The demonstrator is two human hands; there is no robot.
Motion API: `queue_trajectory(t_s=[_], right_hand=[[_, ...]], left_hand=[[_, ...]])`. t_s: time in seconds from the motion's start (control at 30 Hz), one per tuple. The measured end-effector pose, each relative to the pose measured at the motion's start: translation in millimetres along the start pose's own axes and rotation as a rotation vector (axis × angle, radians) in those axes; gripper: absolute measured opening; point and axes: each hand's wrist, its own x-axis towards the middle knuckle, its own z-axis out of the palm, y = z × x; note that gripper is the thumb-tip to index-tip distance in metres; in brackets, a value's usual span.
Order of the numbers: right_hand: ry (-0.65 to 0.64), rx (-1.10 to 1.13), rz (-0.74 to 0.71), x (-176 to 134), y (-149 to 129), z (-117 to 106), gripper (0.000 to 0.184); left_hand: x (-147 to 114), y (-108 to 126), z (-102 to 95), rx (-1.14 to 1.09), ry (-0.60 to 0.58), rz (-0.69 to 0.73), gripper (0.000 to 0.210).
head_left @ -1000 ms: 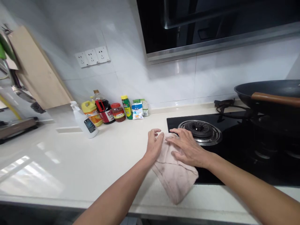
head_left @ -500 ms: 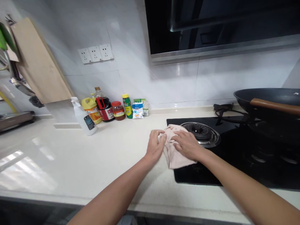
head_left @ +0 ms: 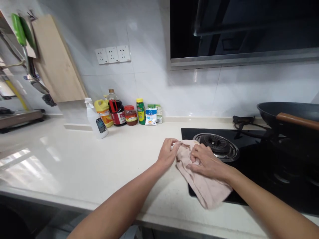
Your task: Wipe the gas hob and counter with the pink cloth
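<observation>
- White counter (head_left: 129, 156) is seen beyond the left hand (head_left: 168, 152).
- Under the right hand (head_left: 206, 161), cloth (head_left: 208, 187) is gripped, across stove (head_left: 254, 169) edge.
- Left hand is curled; grip cannot be told.
- Work seems unfinished.

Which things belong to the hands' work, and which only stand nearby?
In use:
pink cloth, bunched in right hand, left hand at its edge
hob and countertop, partly beneath it

Only nearby:
white spray bottle
yellow jug
dark bottle
red-lidded jar
wok
</observation>
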Motion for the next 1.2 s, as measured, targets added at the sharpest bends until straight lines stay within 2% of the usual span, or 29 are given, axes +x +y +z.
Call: queue_trajectory(t_s=[0.13,0.2,0.27,0.37,0.5,0.57,0.67,0.83,0.97,1.1,1.2], right_hand=[[-0.129,0.150,-0.188,-5,-26,3,0.034],[-0.154,0.181,-0.224,-2,-28,6,0.031],[-0.114,0.166,-0.190,3,-19,9,0.024],[-0.007,0.063,-0.067,11,8,10,0.018],[0.086,-0.156,0.174,17,36,7,0.018],[0.085,-0.226,0.217,16,38,4,0.021],[0.045,-0.226,0.162,10,30,0,0.026],[-0.049,-0.078,-0.003,-6,8,-7,0.035],[-0.083,0.011,-0.136,-5,-11,4,0.027],[-0.005,-0.135,-0.057,21,-6,25,0.020],[0.011,-0.315,0.004,48,13,32,0.030]], left_hand=[[-1,0,1.3,-0.025,-0.036,-0.004,0.020],[-2,0,1.3,-0.015,-0.047,-0.003,0.021],[-1,0,1.0,-0.010,-0.036,-0.009,0.021],[-1,0,-0.2,-0.003,-0.021,-0.015,0.022],[-1,2,-2.7,0.017,-0.052,-0.021,0.021],[-1,4,-3.4,0.014,-0.063,-0.010,0.021],[-2,5,-3.0,0.004,-0.055,0.017,0.020],[-4,5,-0.1,0.020,-0.066,0.041,0.019],[-7,7,2.1,0.032,-0.065,0.068,0.020],[-9,8,0.4,0.090,-0.063,0.135,0.015],[-10,11,-4.3,0.183,-0.055,0.211,0.012]])
